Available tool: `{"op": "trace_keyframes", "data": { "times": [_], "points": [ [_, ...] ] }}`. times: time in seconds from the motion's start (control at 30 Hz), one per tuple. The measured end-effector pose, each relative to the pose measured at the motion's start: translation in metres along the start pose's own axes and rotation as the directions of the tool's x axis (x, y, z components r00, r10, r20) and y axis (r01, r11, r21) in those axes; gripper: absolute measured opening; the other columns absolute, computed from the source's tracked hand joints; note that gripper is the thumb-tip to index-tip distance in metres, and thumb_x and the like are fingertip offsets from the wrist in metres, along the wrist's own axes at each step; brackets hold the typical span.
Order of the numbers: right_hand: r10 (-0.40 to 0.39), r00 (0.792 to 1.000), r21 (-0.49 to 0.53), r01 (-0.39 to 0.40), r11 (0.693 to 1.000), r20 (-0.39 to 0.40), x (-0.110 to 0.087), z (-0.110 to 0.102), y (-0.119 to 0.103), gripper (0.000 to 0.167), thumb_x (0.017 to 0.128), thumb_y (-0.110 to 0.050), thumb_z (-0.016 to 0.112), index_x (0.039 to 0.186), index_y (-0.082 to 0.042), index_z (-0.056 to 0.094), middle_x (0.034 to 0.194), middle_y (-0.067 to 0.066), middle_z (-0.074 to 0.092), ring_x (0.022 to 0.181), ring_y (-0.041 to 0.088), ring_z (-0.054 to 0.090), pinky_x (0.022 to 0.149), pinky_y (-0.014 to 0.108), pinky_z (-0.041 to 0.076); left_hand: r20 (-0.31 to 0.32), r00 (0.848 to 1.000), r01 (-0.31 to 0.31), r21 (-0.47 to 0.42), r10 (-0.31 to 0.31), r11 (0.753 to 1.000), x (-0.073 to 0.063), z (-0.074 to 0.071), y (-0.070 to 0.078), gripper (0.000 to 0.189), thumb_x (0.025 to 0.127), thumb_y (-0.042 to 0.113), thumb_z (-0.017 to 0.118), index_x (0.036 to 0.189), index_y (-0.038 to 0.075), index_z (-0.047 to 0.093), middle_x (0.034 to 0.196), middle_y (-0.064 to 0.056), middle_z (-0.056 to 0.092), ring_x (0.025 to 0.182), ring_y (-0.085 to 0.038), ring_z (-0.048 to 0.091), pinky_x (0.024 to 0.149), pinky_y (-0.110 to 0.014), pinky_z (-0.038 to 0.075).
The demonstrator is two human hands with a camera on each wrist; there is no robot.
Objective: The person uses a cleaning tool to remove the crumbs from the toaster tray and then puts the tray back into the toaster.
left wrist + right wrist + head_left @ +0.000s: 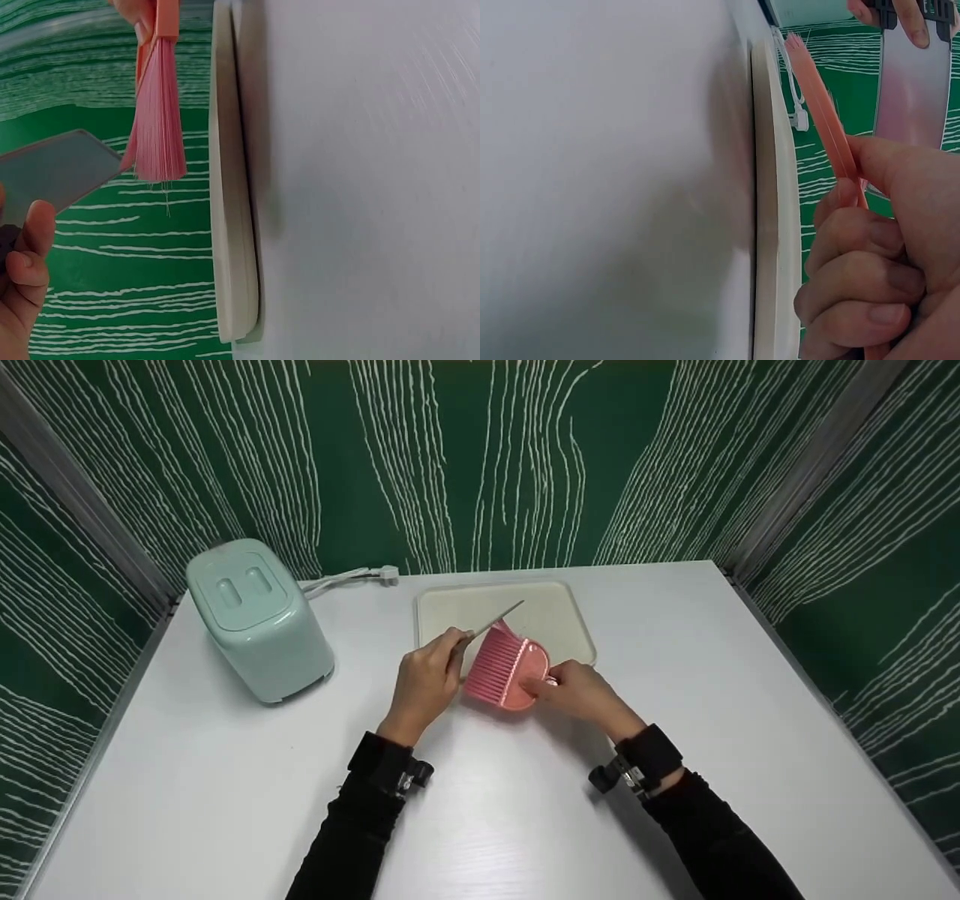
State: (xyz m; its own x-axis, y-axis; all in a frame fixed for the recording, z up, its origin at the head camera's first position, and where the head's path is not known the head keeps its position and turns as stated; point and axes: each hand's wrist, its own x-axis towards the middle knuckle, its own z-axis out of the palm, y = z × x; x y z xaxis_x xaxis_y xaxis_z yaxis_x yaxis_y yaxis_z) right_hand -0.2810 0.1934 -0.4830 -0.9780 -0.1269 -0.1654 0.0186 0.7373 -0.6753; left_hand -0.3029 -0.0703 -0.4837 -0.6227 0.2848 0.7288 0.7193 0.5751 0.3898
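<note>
My right hand (585, 695) grips the handle of a small pink hand brush (496, 669), thumb laid on its coral-coloured head. The bristles point left, toward my left hand (426, 679). That hand holds a flat scraper (501, 617) by its dark handle; from the head its blade shows nearly edge-on. In the left wrist view, the bristles (160, 112) hang beside the blade's corner (75, 161), and one tuft seems to meet it. The right wrist view shows the wide, shiny blade (913, 90) reflecting pink. Both tools are held up above the table, over a cream tray's near edge.
The shallow cream tray (566, 611) lies flat at the back middle of the white table (480, 825). On the left stands a mint-green toaster (277, 652) with its lid on. Its white cord ends in a plug (388, 575) by the green back wall.
</note>
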Motion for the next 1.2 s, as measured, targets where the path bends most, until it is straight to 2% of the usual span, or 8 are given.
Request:
{"op": "trace_keyframes", "data": {
  "times": [0.27, 0.57, 0.73, 0.93, 1.0, 1.2],
  "points": [
    [0.004, 1.000, -0.005, -0.004, 1.000, 0.015, -0.003, 0.002, -0.003, 0.044, 0.099, -0.052, 0.071, 0.080, -0.013, 0.073, 0.068, -0.007, 0.047, 0.061, 0.013, 0.045, 0.054, 0.028, 0.035, 0.007, 1.000, 0.010, -0.001, -0.010, 1.000, 0.000, 0.000, 0.000, 0.007, 0.109, 0.009, 0.062, 0.111, 0.005, 0.067, 0.103, -0.011, 0.081, 0.081, -0.027, 0.081, 0.067, -0.040, 0.066],
    [-0.034, 0.999, -0.031, 0.034, 0.999, 0.005, -0.006, 0.002, -0.004, 0.042, 0.100, -0.050, 0.071, 0.074, -0.017, 0.068, 0.064, -0.009, 0.047, 0.059, 0.011, 0.044, 0.054, 0.027, 0.035, 0.004, 1.000, 0.014, -0.004, -0.014, 1.000, -0.001, -0.001, 0.000, 0.009, 0.109, 0.010, 0.061, 0.112, 0.005, 0.068, 0.101, -0.012, 0.081, 0.073, -0.025, 0.077, 0.064, -0.041, 0.064],
    [-0.012, 1.000, -0.040, 0.012, 0.999, -0.005, -0.007, 0.000, -0.004, 0.045, 0.099, -0.054, 0.071, 0.071, -0.019, 0.064, 0.063, -0.010, 0.045, 0.059, 0.010, 0.044, 0.053, 0.027, 0.036, 0.000, 1.000, 0.021, -0.011, -0.021, 1.000, -0.001, -0.001, 0.000, 0.007, 0.109, 0.010, 0.062, 0.111, 0.004, 0.067, 0.099, -0.013, 0.080, 0.072, -0.024, 0.076, 0.063, -0.041, 0.063],
    [0.024, 0.999, -0.034, -0.025, 0.999, -0.038, -0.007, -0.006, -0.001, 0.051, 0.099, -0.058, 0.070, 0.083, -0.010, 0.075, 0.063, -0.009, 0.046, 0.060, 0.011, 0.045, 0.054, 0.027, 0.037, 0.008, 0.998, 0.062, -0.018, -0.062, 0.998, -0.001, -0.001, -0.001, 0.004, 0.107, 0.005, 0.064, 0.110, 0.002, 0.065, 0.094, -0.015, 0.079, 0.077, -0.023, 0.077, 0.064, -0.038, 0.063],
    [0.012, 0.998, -0.031, -0.014, 0.999, -0.055, -0.007, -0.008, 0.001, 0.052, 0.100, -0.057, 0.069, 0.088, -0.007, 0.078, 0.064, -0.009, 0.045, 0.060, 0.011, 0.044, 0.054, 0.027, 0.035, 0.007, 0.997, 0.076, -0.012, -0.076, 0.997, -0.002, -0.001, -0.001, 0.004, 0.107, 0.004, 0.064, 0.110, 0.002, 0.065, 0.092, -0.014, 0.078, 0.076, -0.023, 0.077, 0.063, -0.038, 0.062],
    [-0.040, 0.991, -0.022, 0.037, 0.999, -0.126, -0.007, -0.016, -0.001, 0.054, 0.101, -0.055, 0.068, 0.088, -0.004, 0.077, 0.063, -0.009, 0.038, 0.060, 0.011, 0.039, 0.054, 0.027, 0.030, 0.007, 0.995, 0.101, -0.001, -0.101, 0.995, -0.001, -0.001, 0.000, 0.005, 0.105, 0.003, 0.066, 0.110, 0.002, 0.065, 0.093, -0.015, 0.079, 0.079, -0.025, 0.079, 0.065, -0.039, 0.063]
  ]
}}
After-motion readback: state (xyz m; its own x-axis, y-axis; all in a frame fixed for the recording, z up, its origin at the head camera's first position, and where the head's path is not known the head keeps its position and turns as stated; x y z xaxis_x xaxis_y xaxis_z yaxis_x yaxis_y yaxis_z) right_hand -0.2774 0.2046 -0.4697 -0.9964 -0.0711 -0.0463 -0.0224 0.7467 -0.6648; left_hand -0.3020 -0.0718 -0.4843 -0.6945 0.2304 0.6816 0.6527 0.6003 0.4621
